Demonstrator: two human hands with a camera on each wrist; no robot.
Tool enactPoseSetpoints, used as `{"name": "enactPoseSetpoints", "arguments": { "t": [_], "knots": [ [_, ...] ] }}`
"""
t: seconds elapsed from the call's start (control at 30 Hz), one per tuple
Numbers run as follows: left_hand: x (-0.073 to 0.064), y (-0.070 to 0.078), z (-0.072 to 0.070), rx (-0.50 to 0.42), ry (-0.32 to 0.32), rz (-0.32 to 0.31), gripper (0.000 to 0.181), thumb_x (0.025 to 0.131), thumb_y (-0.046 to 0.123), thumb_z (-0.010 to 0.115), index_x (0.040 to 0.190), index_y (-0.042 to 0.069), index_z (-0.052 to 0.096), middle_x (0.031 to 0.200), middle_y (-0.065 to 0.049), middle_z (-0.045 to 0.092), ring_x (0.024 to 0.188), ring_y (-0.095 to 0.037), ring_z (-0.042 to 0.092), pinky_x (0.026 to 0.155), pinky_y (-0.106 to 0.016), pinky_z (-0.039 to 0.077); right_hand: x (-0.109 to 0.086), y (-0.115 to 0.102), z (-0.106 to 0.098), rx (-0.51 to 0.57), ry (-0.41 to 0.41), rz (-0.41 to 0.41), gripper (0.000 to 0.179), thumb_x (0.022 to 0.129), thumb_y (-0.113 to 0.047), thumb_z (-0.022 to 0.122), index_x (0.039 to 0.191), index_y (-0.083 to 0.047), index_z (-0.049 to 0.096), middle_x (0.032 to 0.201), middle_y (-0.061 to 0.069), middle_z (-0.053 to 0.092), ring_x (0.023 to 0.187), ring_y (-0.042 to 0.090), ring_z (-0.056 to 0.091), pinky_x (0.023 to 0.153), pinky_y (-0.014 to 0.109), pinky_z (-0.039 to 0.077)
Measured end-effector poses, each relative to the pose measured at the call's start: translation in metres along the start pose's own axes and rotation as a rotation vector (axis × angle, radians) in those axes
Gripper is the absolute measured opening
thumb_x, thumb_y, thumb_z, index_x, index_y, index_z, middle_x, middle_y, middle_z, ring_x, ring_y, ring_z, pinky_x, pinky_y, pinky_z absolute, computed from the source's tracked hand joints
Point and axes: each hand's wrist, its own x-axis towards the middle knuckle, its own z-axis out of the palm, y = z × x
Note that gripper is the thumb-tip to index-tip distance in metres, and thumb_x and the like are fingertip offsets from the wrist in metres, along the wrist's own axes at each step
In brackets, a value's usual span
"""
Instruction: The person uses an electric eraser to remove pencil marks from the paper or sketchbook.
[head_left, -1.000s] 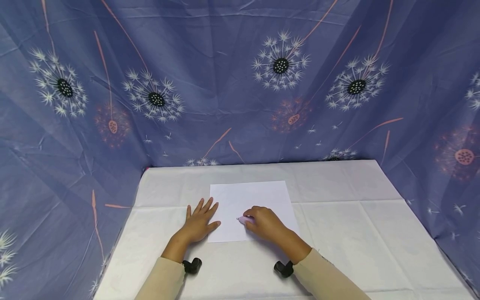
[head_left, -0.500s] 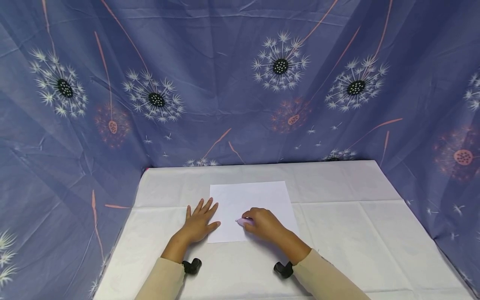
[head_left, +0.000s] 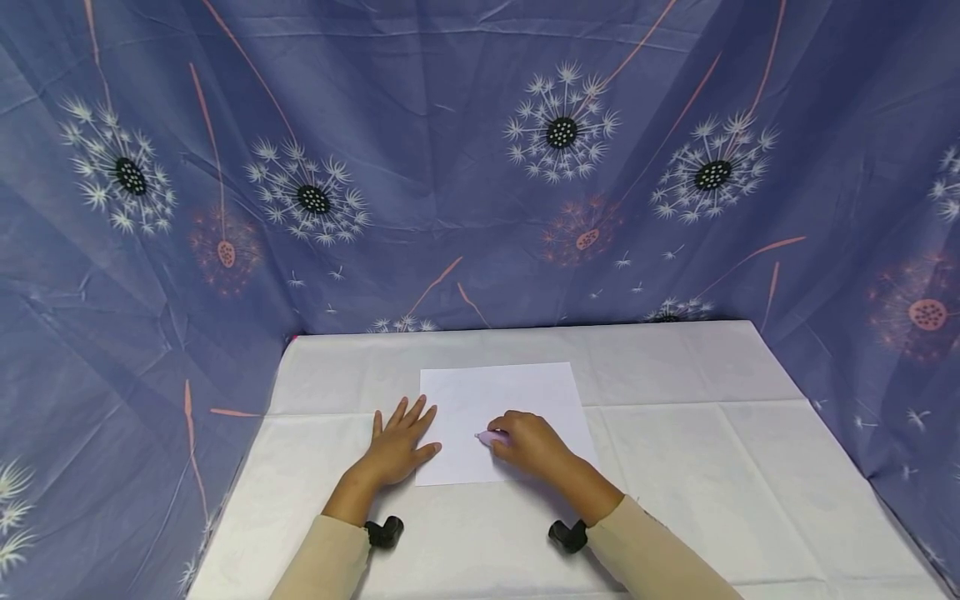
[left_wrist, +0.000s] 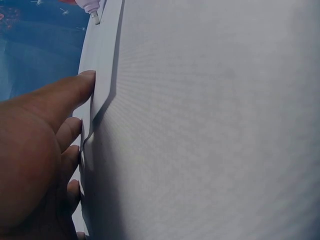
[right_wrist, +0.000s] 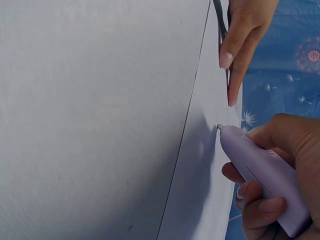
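A white sheet of paper (head_left: pixel 498 387) lies on the table. My left hand (head_left: pixel 397 450) rests with spread fingers over the sheet's left edge; its thumb (left_wrist: pixel 82 82) is on the paper in the left wrist view. My right hand (head_left: pixel 528 446) grips a thick lilac pen-shaped tool (right_wrist: pixel 265 172) with a narrow tip, its fingers curled round the body. The tool points left, its tip at or very close to the paper left of the sheet's middle. Any mark on the paper is too faint to make out. My palm and fingers hide the tool's rear in the head view.
A white cloth (head_left: pixel 697 467) with fold creases covers the table. Behind and at both sides hangs a blue curtain (head_left: pixel 450 167) with a dandelion print. Black wrist mounts (head_left: pixel 567 537) sit at both cuffs.
My right hand has shifted the tool's tip slightly toward me and left, then slightly away and right again. The left hand and the paper stay in place.
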Motion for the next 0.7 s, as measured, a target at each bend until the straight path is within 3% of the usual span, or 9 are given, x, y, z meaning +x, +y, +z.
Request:
{"name": "enactPoseSetpoints", "arguments": {
  "t": [0.7],
  "knots": [
    [0.0002,0.0001,-0.0002,-0.003,-0.001,-0.004,0.068,0.101,0.043,0.058,0.159,0.016,0.035,0.170,-0.009,0.019,0.159,-0.040,0.007,0.119,-0.074,-0.004,-0.0010,0.0022,-0.0005,-0.005,0.009,-0.008,0.018,0.086,-0.016,0.077,0.103,-0.010,0.078,0.089,-0.001,0.074,0.076,0.010,0.063,0.073,0.029,0.055]
  ]
}}
